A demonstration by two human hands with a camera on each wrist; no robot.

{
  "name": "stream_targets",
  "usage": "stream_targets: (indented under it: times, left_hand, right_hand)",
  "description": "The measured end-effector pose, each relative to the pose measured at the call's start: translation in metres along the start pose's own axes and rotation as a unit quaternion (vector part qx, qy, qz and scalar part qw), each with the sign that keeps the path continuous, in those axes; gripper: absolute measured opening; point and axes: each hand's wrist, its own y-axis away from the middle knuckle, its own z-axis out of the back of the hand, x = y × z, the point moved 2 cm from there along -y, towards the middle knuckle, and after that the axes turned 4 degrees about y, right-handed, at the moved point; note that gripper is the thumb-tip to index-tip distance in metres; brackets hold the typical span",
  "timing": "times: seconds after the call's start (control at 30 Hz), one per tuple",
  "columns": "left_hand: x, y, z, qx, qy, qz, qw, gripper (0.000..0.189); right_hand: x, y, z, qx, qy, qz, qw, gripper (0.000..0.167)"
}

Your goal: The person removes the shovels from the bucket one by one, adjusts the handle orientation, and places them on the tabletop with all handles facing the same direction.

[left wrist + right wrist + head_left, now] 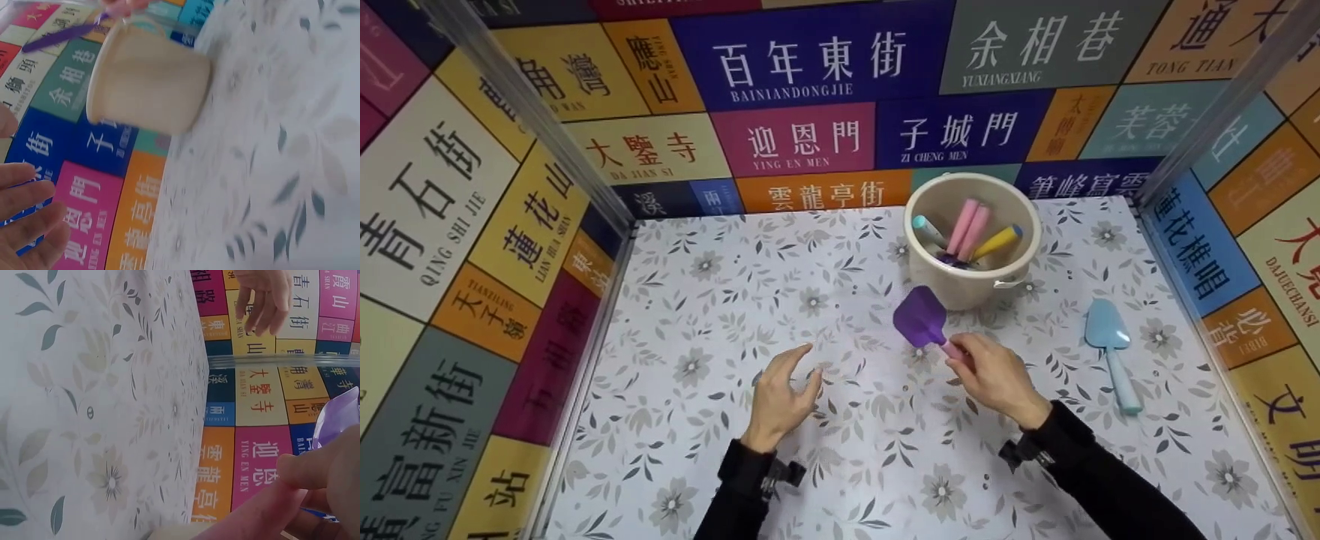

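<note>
My right hand (990, 375) grips the pink handle of a small toy shovel with a purple blade (920, 316), held above the table in front of the bucket. In the right wrist view the pink handle (259, 512) runs out from under the thumb. The left hand (782, 397) is raised over the table to the left, fingers spread loosely and nothing in it; its fingers (28, 197) show at the left of the left wrist view. A cream bucket (960, 289) stands at the back with pink, yellow and teal handles (969, 229) poking up inside.
A light blue toy shovel (1113, 356) lies on the right of the table. The flower-patterned tabletop (697, 450) is enclosed at the back and sides by panels of coloured street-name tiles (795, 139), with clear strips at the corners.
</note>
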Motion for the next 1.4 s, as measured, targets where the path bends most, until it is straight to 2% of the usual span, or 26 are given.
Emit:
stream_targets:
  times: [0.17, 0.4, 0.57, 0.67, 0.8, 0.93, 1.13, 1.27, 1.4]
  left_hand:
    - [0.016, 0.01, 0.017, 0.016, -0.044, 0.01, 0.9989, 0.037]
    - [0.03, 0.027, 0.033, 0.021, -0.06, 0.025, 0.9977, 0.036]
    - [0.036, 0.036, 0.042, 0.017, -0.07, 0.049, 0.9962, 0.037]
    - [0.038, 0.04, 0.045, 0.013, -0.075, 0.05, 0.9959, 0.038]
    - [0.04, 0.044, 0.046, 0.008, -0.08, 0.042, 0.9959, 0.039]
    - [0.042, 0.047, 0.046, 0.009, -0.085, 0.044, 0.9954, 0.039]
    - [0.043, 0.05, 0.047, 0.02, -0.093, 0.042, 0.9945, 0.038]
    - [0.043, 0.052, 0.047, 0.027, -0.1, 0.046, 0.9936, 0.037]
    - [0.044, 0.055, 0.047, 0.028, -0.103, 0.054, 0.9928, 0.037]
  right_hand:
    - [-0.017, 0.017, 0.019, -0.045, 0.018, 0.009, 0.9988, 0.03]
    - [-0.041, 0.042, 0.046, -0.079, 0.042, -0.009, 0.9959, 0.029]
    - [-0.059, 0.055, 0.061, -0.091, 0.044, -0.04, 0.9941, 0.029]
    - [-0.07, 0.061, 0.069, -0.088, 0.041, -0.074, 0.9925, 0.025]
    - [-0.088, 0.065, 0.08, -0.065, 0.026, -0.142, 0.9874, 0.023]
    - [-0.108, 0.07, 0.087, -0.021, 0.013, -0.215, 0.9763, 0.028]
    - [-0.135, 0.076, 0.08, 0.061, 0.005, -0.275, 0.9596, 0.04]
    - [-0.148, 0.077, 0.068, 0.116, -0.006, -0.308, 0.9442, 0.043]
    - [-0.156, 0.077, 0.055, 0.174, -0.042, -0.346, 0.9208, 0.048]
